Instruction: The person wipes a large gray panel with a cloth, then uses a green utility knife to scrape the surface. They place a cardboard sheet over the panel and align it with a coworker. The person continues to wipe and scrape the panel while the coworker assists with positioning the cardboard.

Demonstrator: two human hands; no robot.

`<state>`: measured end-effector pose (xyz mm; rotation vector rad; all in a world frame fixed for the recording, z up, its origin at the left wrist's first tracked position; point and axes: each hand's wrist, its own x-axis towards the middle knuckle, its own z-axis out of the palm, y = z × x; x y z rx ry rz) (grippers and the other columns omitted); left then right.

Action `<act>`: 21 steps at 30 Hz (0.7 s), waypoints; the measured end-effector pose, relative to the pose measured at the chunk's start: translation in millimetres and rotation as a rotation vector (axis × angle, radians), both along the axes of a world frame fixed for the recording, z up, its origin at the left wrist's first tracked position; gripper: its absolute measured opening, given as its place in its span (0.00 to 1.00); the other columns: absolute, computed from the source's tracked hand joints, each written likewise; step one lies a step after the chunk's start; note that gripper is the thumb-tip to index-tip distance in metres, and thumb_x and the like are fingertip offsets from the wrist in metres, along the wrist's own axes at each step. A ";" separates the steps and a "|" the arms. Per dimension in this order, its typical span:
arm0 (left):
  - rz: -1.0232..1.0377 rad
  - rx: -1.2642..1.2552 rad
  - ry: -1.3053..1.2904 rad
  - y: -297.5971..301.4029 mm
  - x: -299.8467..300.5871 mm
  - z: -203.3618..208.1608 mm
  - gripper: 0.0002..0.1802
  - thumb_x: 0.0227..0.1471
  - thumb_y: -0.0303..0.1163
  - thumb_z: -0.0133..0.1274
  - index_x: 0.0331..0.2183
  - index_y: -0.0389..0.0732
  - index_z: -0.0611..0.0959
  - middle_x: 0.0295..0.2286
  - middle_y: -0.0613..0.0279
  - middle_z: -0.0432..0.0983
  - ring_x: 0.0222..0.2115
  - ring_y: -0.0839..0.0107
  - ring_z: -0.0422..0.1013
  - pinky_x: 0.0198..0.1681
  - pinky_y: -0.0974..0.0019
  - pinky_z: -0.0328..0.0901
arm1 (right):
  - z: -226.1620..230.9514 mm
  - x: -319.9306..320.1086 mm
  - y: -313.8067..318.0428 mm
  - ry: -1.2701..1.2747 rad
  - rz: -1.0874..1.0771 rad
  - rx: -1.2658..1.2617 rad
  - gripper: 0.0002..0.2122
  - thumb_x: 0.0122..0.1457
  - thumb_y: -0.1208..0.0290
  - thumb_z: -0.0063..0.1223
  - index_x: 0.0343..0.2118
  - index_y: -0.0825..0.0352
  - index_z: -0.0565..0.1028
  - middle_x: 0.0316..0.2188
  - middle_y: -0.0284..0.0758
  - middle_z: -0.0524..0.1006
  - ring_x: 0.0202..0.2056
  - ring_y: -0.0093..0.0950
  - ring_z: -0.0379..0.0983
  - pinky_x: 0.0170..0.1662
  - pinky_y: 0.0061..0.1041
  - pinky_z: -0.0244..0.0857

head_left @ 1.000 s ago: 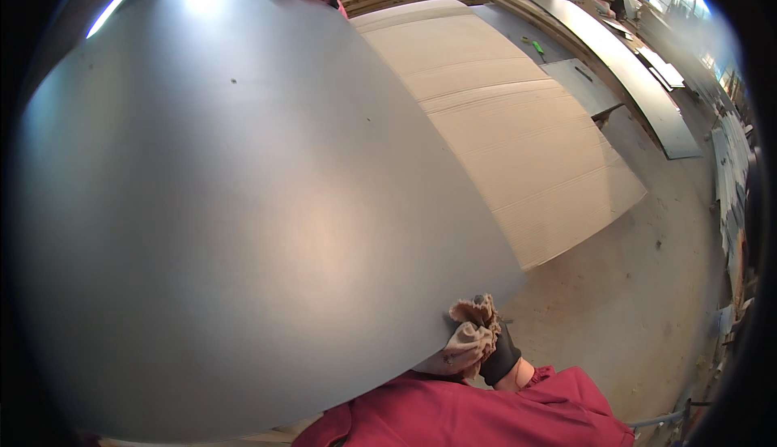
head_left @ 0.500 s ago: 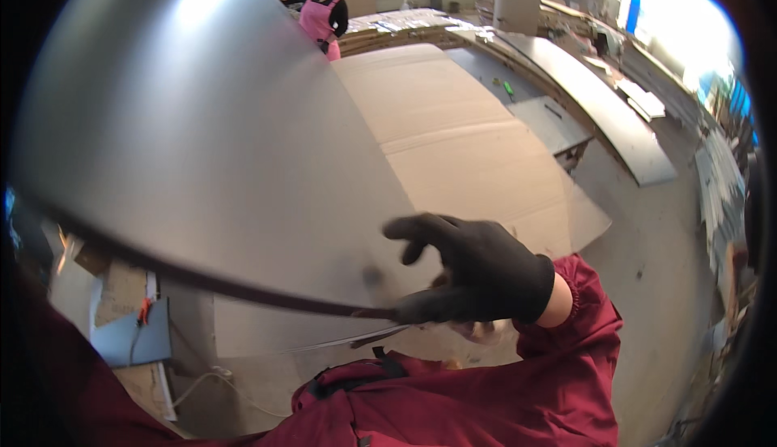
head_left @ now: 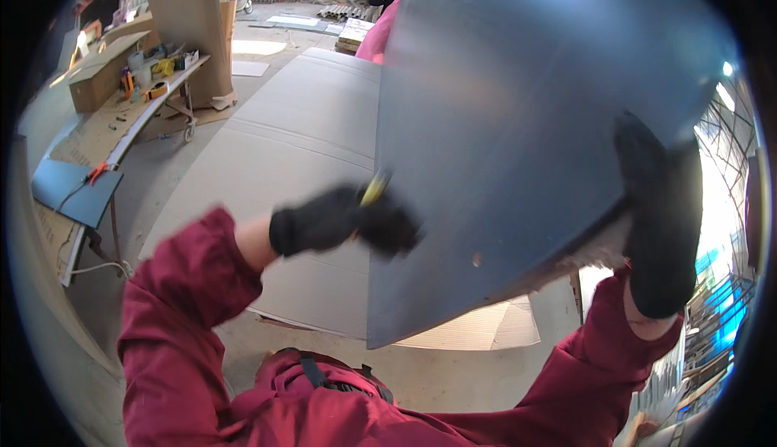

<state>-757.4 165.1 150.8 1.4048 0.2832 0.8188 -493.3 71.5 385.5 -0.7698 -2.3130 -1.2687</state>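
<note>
The grey sheet (head_left: 502, 139) is tilted above flattened cardboard (head_left: 275, 163), the right hand (head_left: 662, 216) against its edge, though I cannot tell whether it pinches. The blurred left hand (head_left: 348, 222) is curled around a yellow object (head_left: 374, 189).

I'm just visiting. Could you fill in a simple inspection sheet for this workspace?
Surface: pale cardboard, creased, partly covered by the panel.
Job's things: large grey panel; small yellow item, too blurred to identify.
Clutter: red-handled tool on a blue-grey sheet; brown box on the side bench.
Hands: left hand gloved, holding the yellow item; right hand gloved, at the panel's edge, grip unclear.
Cables: pale cord beside the bench.
Surroundings: co-worker in pink, mostly hidden behind the panel.
</note>
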 end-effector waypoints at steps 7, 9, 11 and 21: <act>-0.416 -1.372 -0.309 -88.9 13.6 -228.5 0.23 0.58 0.46 0.39 0.38 0.35 0.76 0.44 0.49 0.71 0.49 0.54 0.65 0.52 0.53 0.62 | -19.0 43.7 5.1 0.019 -0.076 0.354 0.13 0.59 0.72 0.42 0.43 0.70 0.73 0.40 0.41 0.75 0.40 0.32 0.74 0.45 0.27 0.68; -0.430 -1.549 -0.490 -99.6 42.4 -239.7 0.22 0.58 0.46 0.39 0.41 0.37 0.76 0.45 0.48 0.70 0.50 0.52 0.63 0.52 0.48 0.61 | -3.7 65.8 -8.2 0.049 -0.141 0.295 0.13 0.59 0.72 0.41 0.44 0.70 0.72 0.40 0.40 0.75 0.41 0.32 0.73 0.45 0.27 0.67; -0.455 -1.573 -0.513 -109.5 61.3 -241.7 0.23 0.59 0.46 0.36 0.47 0.39 0.72 0.47 0.52 0.67 0.51 0.51 0.61 0.56 0.46 0.56 | 12.2 101.5 -24.0 0.082 -0.188 0.245 0.13 0.59 0.71 0.41 0.45 0.70 0.71 0.41 0.40 0.74 0.41 0.31 0.73 0.46 0.27 0.67; 0.130 -1.752 -0.636 -111.3 124.2 -244.8 0.12 0.57 0.39 0.37 0.31 0.46 0.74 0.34 0.65 0.71 0.42 0.57 0.66 0.44 0.51 0.62 | 36.8 216.7 -43.1 0.166 -0.310 0.117 0.16 0.61 0.69 0.40 0.49 0.70 0.68 0.46 0.40 0.72 0.45 0.30 0.70 0.49 0.25 0.64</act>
